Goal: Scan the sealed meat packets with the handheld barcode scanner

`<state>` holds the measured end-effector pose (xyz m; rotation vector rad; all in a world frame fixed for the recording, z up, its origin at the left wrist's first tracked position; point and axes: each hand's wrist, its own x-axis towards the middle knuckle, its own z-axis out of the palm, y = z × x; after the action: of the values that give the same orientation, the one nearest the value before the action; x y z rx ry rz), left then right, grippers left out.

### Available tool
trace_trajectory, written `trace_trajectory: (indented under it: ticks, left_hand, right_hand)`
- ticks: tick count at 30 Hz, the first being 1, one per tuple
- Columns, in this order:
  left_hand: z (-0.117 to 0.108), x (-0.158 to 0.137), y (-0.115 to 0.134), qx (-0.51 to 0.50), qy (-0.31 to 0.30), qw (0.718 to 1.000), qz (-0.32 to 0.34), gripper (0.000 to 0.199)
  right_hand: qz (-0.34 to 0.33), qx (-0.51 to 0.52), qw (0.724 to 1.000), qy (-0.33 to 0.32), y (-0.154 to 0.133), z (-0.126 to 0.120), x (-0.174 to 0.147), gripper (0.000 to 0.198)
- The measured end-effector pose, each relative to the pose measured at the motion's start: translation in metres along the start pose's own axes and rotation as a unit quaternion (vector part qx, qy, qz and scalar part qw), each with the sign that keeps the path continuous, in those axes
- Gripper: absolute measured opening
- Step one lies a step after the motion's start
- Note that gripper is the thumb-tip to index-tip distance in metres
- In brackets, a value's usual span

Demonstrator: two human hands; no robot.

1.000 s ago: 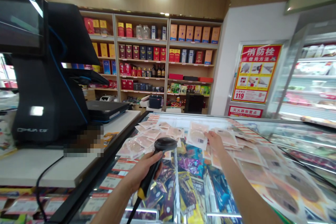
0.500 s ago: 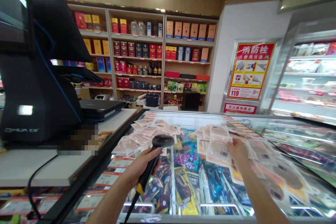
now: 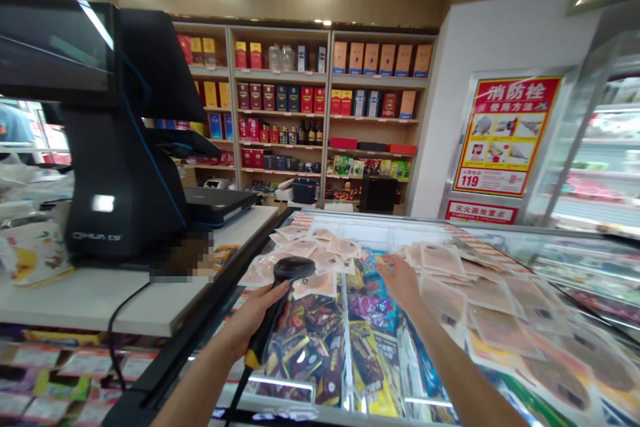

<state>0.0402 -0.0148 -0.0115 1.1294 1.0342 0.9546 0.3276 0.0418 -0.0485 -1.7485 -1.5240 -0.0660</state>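
My left hand (image 3: pixel 264 307) is wrapped round the handle of a black and yellow barcode scanner (image 3: pixel 294 268), whose cord runs down toward me. The scanner's head is over the left group of flat, pale, see-through packets (image 3: pixel 320 285) on the glass top of a chest freezer. My right hand (image 3: pixel 399 279) reaches over the middle of the freezer with fingers stretched out and nothing seen in them. Just right of it lies a larger spread of the same flat packets (image 3: pixel 493 293), some with small dark square labels. Under the glass are colourful wrapped packs (image 3: pixel 370 360).
On the left a black checkout terminal (image 3: pixel 135 167) stands on a white counter (image 3: pixel 125 303), with a cord hanging over its edge. Shelves of boxes and bottles (image 3: pixel 280 99) line the back wall. A red fire hydrant notice (image 3: pixel 507 133) hangs at right, beside a lit cooler (image 3: pixel 610 167).
My right hand has left the right packets and moved left to the middle of the freezer, its fingers opening. The left hand keeps the scanner over the left packets. The view has turned slightly left.
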Motion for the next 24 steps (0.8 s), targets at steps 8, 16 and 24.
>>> trace_trajectory:
  ticks: [8,16,24]
  left_hand:
    - [-0.02,-0.009,0.002,-0.015,0.037,0.999,-0.006,0.03]
    - [-0.043,-0.003,-0.006,0.0,0.062,0.998,0.008,0.034]
    - [-0.033,-0.002,-0.002,0.004,0.066,0.998,-0.004,0.033]
  right_hand:
    - [-0.059,-0.016,0.988,-0.139,-0.072,0.061,-0.011,0.036]
    - [-0.155,-0.05,0.971,-0.172,-0.086,0.076,-0.021,0.038]
    - [-0.279,-0.099,0.944,-0.144,-0.07,0.074,-0.029,0.027]
